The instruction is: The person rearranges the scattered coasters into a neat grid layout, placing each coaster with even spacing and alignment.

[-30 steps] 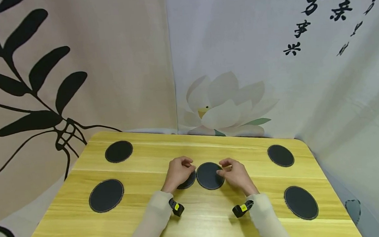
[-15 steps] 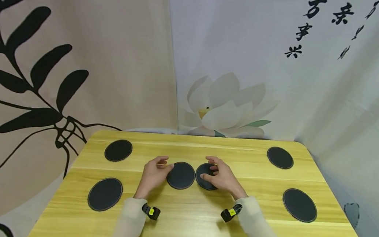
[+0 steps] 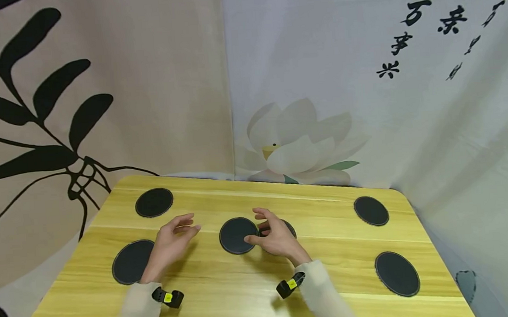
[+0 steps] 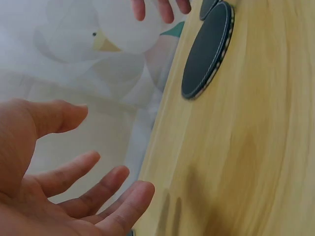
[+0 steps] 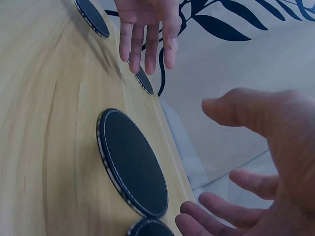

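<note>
Two round black coasters with stitched edges lie side by side mid-table: a left one (image 3: 233, 234) and a right one (image 3: 291, 228), which my right hand partly covers in the head view. My right hand (image 3: 278, 236) hovers over this pair, thumb and fingers apart, holding nothing. Off to the left, my left hand (image 3: 169, 248) is also raised and holds nothing. In the head view it overlaps the front left coaster (image 3: 128, 264). Both wrist views show loosely bent fingers with air between them and the wood.
The wooden table (image 3: 228, 298) bears more black coasters: back left (image 3: 154, 203), back right (image 3: 371, 211) and front right (image 3: 397, 274). Printed curtains (image 3: 165, 86) hang close behind the table's back edge. Each wrist wears a small black camera.
Both hands have moved left, the left hand farther, away from the middle pair. The left middle coaster is uncovered and the right one now lies partly behind my right hand. The coasters stay put.
</note>
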The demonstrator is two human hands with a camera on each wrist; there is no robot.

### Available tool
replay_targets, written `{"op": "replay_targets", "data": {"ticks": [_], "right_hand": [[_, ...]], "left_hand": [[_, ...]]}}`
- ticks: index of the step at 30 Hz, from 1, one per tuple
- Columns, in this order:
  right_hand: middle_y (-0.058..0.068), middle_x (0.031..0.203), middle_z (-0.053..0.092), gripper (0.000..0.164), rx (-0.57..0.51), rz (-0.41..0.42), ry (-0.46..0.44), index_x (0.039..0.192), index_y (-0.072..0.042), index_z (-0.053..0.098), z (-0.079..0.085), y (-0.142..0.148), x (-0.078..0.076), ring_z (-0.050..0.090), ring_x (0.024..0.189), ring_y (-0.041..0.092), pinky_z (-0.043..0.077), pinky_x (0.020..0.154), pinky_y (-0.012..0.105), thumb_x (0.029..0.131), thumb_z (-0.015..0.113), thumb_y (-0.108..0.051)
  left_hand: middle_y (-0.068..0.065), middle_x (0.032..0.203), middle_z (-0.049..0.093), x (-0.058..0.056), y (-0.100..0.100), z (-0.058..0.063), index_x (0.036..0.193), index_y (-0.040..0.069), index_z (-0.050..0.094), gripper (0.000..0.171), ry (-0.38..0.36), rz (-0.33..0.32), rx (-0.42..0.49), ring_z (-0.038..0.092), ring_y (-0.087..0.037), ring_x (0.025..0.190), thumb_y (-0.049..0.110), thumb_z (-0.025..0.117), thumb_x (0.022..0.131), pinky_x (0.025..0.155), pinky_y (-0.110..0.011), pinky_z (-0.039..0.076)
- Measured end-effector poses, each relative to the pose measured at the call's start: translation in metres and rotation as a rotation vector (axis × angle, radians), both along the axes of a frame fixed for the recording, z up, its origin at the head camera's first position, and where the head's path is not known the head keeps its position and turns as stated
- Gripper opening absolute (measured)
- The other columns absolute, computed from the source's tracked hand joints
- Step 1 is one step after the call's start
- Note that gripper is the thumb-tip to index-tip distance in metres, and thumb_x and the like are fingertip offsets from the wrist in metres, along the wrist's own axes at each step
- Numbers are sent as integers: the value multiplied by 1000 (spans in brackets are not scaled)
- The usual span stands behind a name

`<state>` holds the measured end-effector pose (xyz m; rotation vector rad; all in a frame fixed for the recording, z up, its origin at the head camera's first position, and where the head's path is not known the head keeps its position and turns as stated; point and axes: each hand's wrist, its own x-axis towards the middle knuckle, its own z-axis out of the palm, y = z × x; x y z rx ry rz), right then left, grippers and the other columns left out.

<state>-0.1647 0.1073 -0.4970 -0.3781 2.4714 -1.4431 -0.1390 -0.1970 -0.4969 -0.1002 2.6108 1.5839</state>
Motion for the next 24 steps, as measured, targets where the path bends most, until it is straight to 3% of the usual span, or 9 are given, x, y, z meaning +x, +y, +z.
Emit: {"op": "replay_targets", "data": {"ticks": [6,9,11,13,17,22,24], "right_hand": [[15,153,51,76,-49,40,-36,155,-25,42,0,-11,0,58,130,35,53,106,48,90,79,-34],[15,152,52,76,-89,47,-65,154,-26,43,2,-16,0,58,130,35,53,105,47,89,80,-34],[14,151,52,75,-104,53,-79,154,-27,43,4,-21,1,58,129,34,53,105,45,89,80,-35],[13,151,53,75,-117,61,-88,153,-27,44,5,-25,1,58,129,33,54,104,44,89,80,-35],[12,147,55,73,-133,77,-123,152,-27,45,4,-36,2,57,130,33,56,98,42,89,80,-37],[11,147,55,72,-143,101,-170,152,-28,45,1,-50,3,56,130,32,57,90,38,90,80,-37],[11,147,55,72,-143,114,-175,153,-26,45,1,-57,4,58,127,30,57,89,37,90,79,-35]], "left_hand": [[-19,152,50,15,-28,4,155,12,45,69,-30,11,4,52,-38,135,50,63,100,91,-29,54],[-21,153,48,21,-42,7,156,11,42,71,-56,22,1,52,-36,134,51,62,100,89,-26,53],[-21,154,47,24,-52,8,157,10,40,74,-77,39,-7,57,-27,127,52,61,100,91,-27,55],[-22,155,45,26,-63,9,159,9,37,78,-106,60,-16,61,-9,117,54,60,100,94,-30,56],[-26,157,41,29,-88,10,161,7,32,83,-153,100,-20,51,19,94,55,60,100,98,-35,58],[-27,155,40,33,-115,10,161,3,30,85,-168,175,-9,50,22,86,54,60,100,84,-21,59],[-15,145,52,35,-124,9,161,4,31,87,-179,214,-3,54,19,85,56,61,98,79,-17,58]]}}
